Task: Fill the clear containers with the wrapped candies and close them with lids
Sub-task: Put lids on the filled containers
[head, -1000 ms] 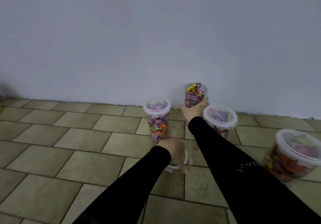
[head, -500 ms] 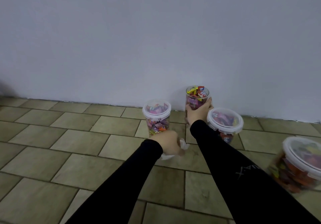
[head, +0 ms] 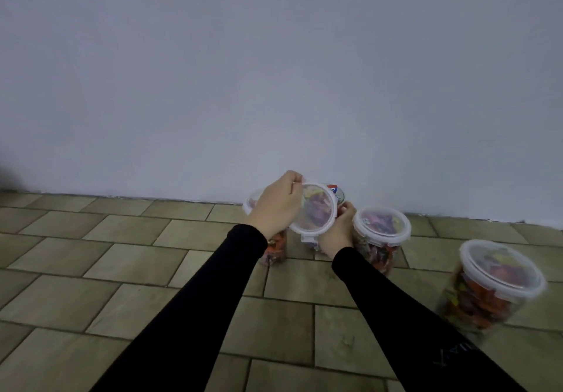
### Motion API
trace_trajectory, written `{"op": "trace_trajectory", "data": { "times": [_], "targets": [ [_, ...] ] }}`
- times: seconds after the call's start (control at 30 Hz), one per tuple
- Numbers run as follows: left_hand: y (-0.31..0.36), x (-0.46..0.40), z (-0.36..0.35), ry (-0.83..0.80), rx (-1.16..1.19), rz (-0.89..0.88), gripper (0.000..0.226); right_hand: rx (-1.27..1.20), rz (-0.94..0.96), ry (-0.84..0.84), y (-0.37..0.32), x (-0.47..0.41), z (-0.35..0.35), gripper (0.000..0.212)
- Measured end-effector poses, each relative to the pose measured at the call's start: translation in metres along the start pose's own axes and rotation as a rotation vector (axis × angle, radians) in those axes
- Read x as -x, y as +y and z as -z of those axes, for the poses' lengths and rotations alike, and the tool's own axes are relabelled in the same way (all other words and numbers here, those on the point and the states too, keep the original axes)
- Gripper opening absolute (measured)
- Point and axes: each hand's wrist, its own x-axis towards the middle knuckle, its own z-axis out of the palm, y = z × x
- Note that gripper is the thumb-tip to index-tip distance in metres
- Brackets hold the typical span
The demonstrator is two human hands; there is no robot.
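Here, around the grip: three lidded tubs on the tiled floor (head: 91,254), packed with wrapped candies. Left of the grip, one lidded tub (head: 274,251), mostly hidden behind the left hand (head: 275,206) and its black sleeve (head: 195,300). Just right of the grip, a second lidded tub (head: 380,233), close beside the right hand (head: 336,231). Farther right and nearer the camera, a third lidded tub (head: 490,285), well apart from the hands. Behind everything, a plain pale wall (head: 274,72).

At the grip itself: a clear round lid (head: 315,210) with a white rim, pinched at its upper left edge by the left hand, fingers curled over the rim. Lid tilted, held in front of the open tub (head: 336,193) by the wall, covering most of it; only a sliver of its top and some candies (head: 333,190) visible past the lid's upper right edge. Right hand below and right of the lid, fingers wrapped round the open tub's side. Lid's lower edge overlapping the right hand; contact there not clear. Lid not seated.
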Motion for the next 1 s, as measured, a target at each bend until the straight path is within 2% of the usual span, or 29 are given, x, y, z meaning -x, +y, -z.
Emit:
{"op": "trace_trajectory", "data": {
  "times": [0.1,0.23,0.33,0.5,0.6,0.73,0.83,0.9,1.0],
  "targets": [
    [0.009,-0.019,-0.013,0.028,0.063,0.014,0.029,-0.199,0.027,-0.045,-0.001,0.011,0.003,0.085],
    [0.010,-0.049,-0.036,-0.047,0.049,0.113,0.043,-0.245,-0.012,-0.079,-0.005,0.013,0.005,0.081],
    [0.005,-0.066,-0.049,-0.080,0.010,0.199,0.044,-0.258,-0.010,-0.118,-0.001,0.012,0.006,0.078],
    [-0.003,-0.086,-0.067,-0.135,-0.396,0.298,0.041,-0.219,-0.017,-0.128,0.003,0.005,0.008,0.070],
    [-0.002,-0.083,-0.072,-0.151,-0.376,0.273,0.037,-0.188,-0.027,-0.120,0.005,0.003,0.006,0.073],
    [-0.002,-0.074,-0.076,-0.058,-0.360,0.260,0.038,-0.165,-0.034,-0.141,0.007,0.001,0.001,0.090],
    [-0.003,-0.072,-0.077,-0.034,-0.295,0.291,0.039,-0.150,-0.029,-0.158,0.003,0.003,0.005,0.086],
    [-0.002,-0.069,-0.079,-0.001,-0.277,0.243,0.049,-0.148,-0.028,-0.168,0.006,0.000,0.007,0.085],
    [-0.006,-0.068,-0.084,0.081,-0.459,0.092,0.042,-0.156,-0.026,-0.209,0.006,0.000,0.010,0.079]
  ]
}}
